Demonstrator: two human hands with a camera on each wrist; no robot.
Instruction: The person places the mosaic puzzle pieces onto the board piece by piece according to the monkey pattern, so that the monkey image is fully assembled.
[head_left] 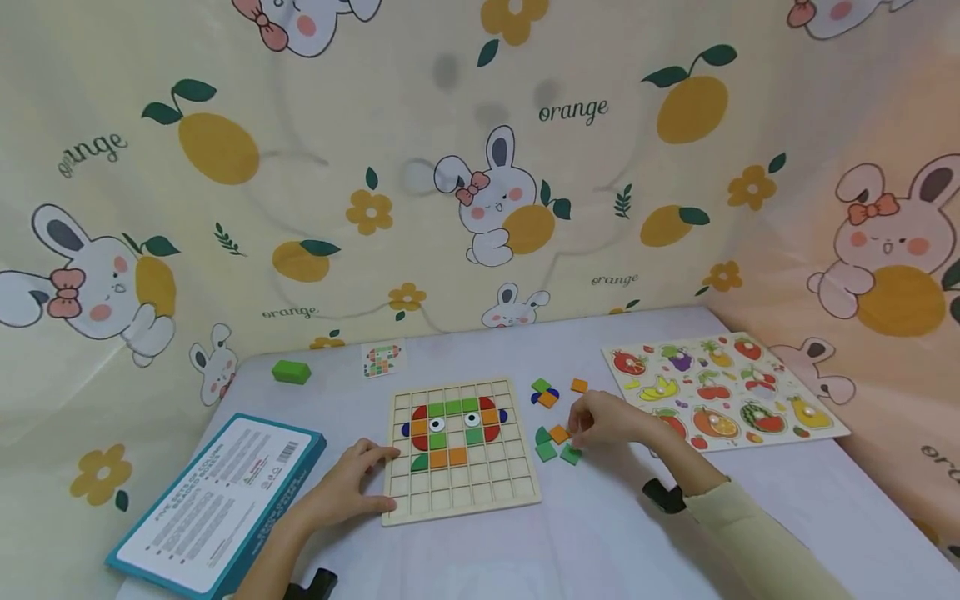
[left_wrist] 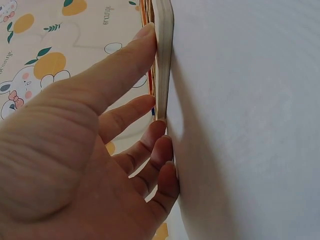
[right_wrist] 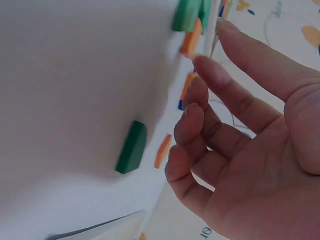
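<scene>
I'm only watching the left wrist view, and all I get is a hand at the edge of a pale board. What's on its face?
Observer: Seen from the head view, the board carries coloured tiles, two of which look like eyes.

Visitor: Fun! My view shows just one hand. Where's the other?

Observer: The right hand is past the board's right edge, beside some loose tiles.

Visitor: And is there any picture lying near the board, on its far side?

Observer: Yes, a card with a coloured pattern lies beyond the board's far left corner.
</scene>
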